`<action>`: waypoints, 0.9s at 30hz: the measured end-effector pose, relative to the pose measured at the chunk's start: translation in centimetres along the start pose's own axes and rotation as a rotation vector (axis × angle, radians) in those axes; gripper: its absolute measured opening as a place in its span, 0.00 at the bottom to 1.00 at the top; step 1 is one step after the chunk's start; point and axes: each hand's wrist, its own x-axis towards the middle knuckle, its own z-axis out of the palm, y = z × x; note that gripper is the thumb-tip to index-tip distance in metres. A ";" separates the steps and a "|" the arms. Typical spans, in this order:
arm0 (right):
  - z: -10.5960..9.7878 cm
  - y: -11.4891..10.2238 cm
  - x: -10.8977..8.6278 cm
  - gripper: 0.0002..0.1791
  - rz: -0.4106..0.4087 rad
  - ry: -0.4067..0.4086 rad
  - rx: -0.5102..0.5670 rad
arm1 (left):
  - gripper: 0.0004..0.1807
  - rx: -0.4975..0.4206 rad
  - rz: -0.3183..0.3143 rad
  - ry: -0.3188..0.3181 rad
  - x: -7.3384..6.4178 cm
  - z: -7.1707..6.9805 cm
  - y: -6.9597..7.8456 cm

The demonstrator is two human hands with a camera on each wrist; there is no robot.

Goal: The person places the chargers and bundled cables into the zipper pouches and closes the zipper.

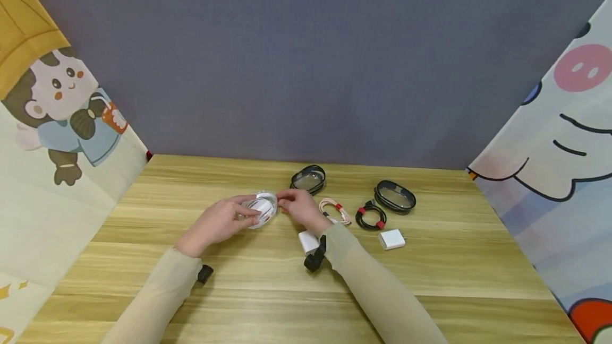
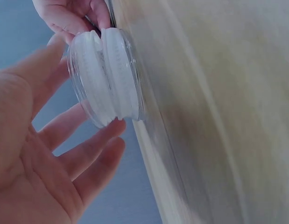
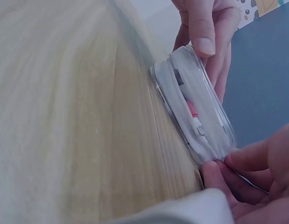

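A clear oval case with a white zip edge (image 2: 117, 70) stands partly unzipped in the left wrist view. Through its gap in the right wrist view show a white cable end with a metal plug and a red tie (image 3: 192, 109). The head view shows a white charger (image 1: 261, 206) inside it. My left hand (image 1: 221, 221) holds the case from the left, thumb and fingers spread around its side. At the opposite end my right hand (image 1: 302, 207) pinches the zip edge between thumb and fingertips; whatever lies within that pinch is hidden.
Right of the hands lie a pink cable (image 1: 333, 210) and a black cable (image 1: 371, 216), both coiled with red ties. Two black-edged clear cases (image 1: 308, 179) sit behind. One white charger (image 1: 392, 239) lies at right; another (image 1: 308, 242) is partly behind my right wrist.
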 end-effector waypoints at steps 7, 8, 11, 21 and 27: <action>-0.5 0.0 0.0 0.10 -0.038 0.004 -0.099 | 0.11 -0.005 0.028 0.032 0.1 0.3 -0.2; -0.5 0.1 0.1 0.10 -0.056 0.009 -0.131 | 0.12 -0.006 0.030 0.031 0.1 0.3 -0.2; -0.7 0.3 0.6 0.11 -0.110 0.006 -0.216 | 0.12 -0.012 0.044 0.024 0.2 0.2 -0.1; -1.0 -0.4 1.9 0.19 -0.245 -0.147 -0.523 | 0.21 -0.102 0.105 -0.040 0.3 -0.2 -0.6; -1.1 -1.0 2.0 0.18 -0.306 -0.231 -0.655 | 0.25 -0.146 0.150 -0.068 0.4 -0.3 -0.8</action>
